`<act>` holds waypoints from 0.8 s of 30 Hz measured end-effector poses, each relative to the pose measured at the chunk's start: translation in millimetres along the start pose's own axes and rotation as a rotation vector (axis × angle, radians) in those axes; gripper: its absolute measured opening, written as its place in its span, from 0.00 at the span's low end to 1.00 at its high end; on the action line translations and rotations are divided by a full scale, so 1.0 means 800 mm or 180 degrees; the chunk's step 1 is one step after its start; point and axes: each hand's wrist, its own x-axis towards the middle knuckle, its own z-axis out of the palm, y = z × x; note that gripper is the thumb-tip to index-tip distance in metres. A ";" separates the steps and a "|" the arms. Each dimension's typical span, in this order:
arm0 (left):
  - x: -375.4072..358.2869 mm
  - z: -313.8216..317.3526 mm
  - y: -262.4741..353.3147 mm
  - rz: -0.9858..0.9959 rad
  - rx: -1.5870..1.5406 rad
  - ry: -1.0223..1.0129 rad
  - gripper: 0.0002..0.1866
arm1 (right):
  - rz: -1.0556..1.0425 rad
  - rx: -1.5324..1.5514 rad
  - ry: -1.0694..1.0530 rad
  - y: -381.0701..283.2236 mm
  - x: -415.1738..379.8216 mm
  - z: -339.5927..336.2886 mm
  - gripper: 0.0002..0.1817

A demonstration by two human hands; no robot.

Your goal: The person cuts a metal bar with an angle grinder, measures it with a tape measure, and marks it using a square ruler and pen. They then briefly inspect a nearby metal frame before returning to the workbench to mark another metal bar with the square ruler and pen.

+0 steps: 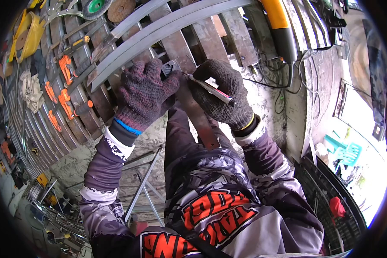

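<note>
My left hand (145,91), in a dark knitted glove with a blue cuff edge, is closed around a small grey metal piece (169,68) over the slatted bench. Most of that piece is hidden by the fingers. In my right hand (228,91), also gloved, a white marker pen (214,91) with red and dark markings is pinched, its tip pointing left beside the metal piece. Between the two hands a brown flat metal bar (198,116) runs toward my body, with a small hole near its end.
Long grey metal bars (159,36) lie across the bench slats (204,36) ahead. Orange clamps (65,103) and a pale rag (31,91) are to the left. At the upper right are a yellow-and-grey power tool (281,30) and loose cables (274,81).
</note>
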 end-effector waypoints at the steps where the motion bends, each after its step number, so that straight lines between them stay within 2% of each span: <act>1: 0.000 0.000 0.000 0.0002 -0.0008 -0.0004 0.30 | 0.0034 0.0016 -0.0039 0.001 0.000 0.000 0.09; 16: -0.002 0.002 -0.001 0.0053 0.0058 0.0032 0.37 | -0.0199 0.0079 -0.0189 -0.004 -0.010 -0.009 0.11; 24: -0.002 0.004 0.000 0.0005 0.0057 -0.0003 0.35 | -0.0113 0.0099 -0.0223 -0.002 -0.016 -0.009 0.11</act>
